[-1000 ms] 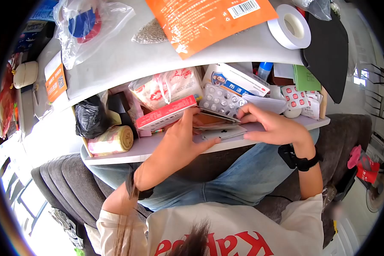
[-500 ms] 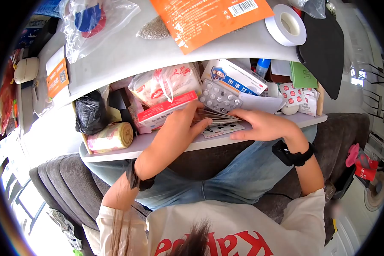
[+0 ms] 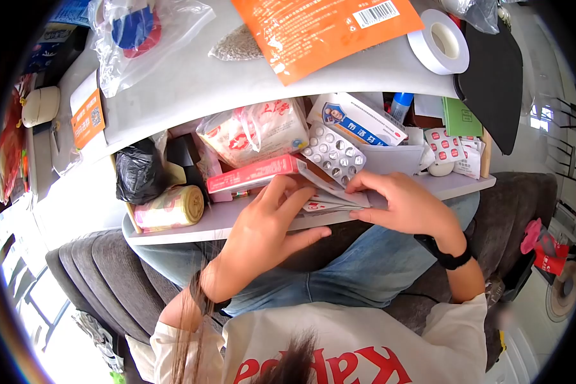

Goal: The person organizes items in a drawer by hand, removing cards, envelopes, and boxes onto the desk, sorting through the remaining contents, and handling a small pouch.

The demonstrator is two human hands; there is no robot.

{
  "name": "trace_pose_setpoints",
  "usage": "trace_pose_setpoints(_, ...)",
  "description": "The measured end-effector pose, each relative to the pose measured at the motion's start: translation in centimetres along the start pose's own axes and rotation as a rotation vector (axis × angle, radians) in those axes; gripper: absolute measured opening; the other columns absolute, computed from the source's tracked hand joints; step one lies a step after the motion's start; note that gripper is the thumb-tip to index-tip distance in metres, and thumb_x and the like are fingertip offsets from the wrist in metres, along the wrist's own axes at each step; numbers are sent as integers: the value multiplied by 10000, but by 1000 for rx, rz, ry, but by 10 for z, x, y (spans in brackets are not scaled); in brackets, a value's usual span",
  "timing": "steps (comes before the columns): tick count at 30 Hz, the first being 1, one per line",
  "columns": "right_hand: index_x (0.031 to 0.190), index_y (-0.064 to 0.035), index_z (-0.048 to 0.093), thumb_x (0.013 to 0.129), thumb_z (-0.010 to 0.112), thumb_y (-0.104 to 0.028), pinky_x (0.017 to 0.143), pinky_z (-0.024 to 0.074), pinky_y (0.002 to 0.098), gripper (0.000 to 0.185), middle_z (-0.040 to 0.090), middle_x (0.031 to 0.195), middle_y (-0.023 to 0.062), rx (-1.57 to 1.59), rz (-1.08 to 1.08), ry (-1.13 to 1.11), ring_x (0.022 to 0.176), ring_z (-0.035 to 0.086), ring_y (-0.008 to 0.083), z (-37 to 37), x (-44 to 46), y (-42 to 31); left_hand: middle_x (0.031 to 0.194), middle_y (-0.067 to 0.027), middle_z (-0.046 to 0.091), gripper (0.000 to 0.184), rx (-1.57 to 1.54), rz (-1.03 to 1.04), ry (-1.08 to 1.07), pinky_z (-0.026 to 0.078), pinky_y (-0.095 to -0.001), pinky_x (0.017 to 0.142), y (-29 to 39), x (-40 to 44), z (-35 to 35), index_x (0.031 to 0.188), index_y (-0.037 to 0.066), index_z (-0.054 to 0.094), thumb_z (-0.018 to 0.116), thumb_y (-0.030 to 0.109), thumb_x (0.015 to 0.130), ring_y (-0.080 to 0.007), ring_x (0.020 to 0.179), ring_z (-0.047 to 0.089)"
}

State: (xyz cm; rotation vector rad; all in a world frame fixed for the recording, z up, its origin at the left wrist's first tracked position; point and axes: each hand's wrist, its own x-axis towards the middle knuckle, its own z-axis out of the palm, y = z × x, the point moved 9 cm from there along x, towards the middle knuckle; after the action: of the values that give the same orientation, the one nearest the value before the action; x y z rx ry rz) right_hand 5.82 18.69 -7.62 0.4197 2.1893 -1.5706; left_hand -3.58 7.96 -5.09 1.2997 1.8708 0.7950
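Several playing cards (image 3: pixel 326 200) lie fanned at the front of the open drawer, between my hands. My left hand (image 3: pixel 265 221) reaches over their left part, its fingers curled onto them and its thumb stretched out to the right. My right hand (image 3: pixel 406 203) pinches the right end of the cards between thumb and fingers. Behind my left hand rests a red and white box (image 3: pixel 253 175). A silver blister pack (image 3: pixel 334 153) lies just behind the cards, leaning by a white and blue medicine box (image 3: pixel 358 121).
The drawer (image 3: pixel 237 229) also holds a black plastic bag (image 3: pixel 138 173), a yellow and pink roll (image 3: pixel 171 208) and a white packet (image 3: pixel 256 133). On the tabletop (image 3: pixel 173 83) are an orange pouch (image 3: pixel 326 38) and a white tape roll (image 3: pixel 438 41).
My left hand has moved down and toward me, and its thumb has come away from the cards. The red and white box shows more of its right end. The blister pack has turned.
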Motion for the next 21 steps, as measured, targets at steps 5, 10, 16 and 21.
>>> trace_pose_setpoints(5, 988, -11, 554, 767, 651, -75, 650, 460, 351, 250, 632, 850, 149, -60, 13, 39, 730, 611, 311, 5, -8, -3, 1080, -139, 488, 673, 146, 107, 209, 437, -398, 846, 5, -7, -11, 1186, 1, 476, 804, 132, 613, -325, 943, 526)
trace_pose_setpoints(10, 960, -35, 536, 758, 639, -72, 662, 460, 391, 230, 626, 883, 143, -134, -120, 108, 779, 595, 327, -2, -21, -16, 1104, -145, 575, 587, -39, 168, 10, 467, -388, 859, 8, 1, -1, 1141, 16, 524, 707, 32, 584, -303, 996, 570)
trace_pose_setpoints(16, 949, -57, 538, 728, 648, -54, 693, 476, 390, 247, 619, 952, 114, -273, -292, 265, 840, 600, 306, -5, -35, -31, 1029, -87, 624, 408, 120, 427, 54, 521, -316, 747, 34, -10, 5, 1050, 26, 608, 626, 64, 644, -238, 908, 620)
trace_pose_setpoints(21, 972, -44, 525, 718, 659, -42, 711, 486, 370, 287, 614, 970, 121, -213, -436, 384, 840, 602, 299, 2, -56, -48, 976, -95, 656, 255, -74, 553, 191, 521, -332, 675, 54, -32, -14, 940, 26, 641, 659, 104, 698, -238, 851, 623)
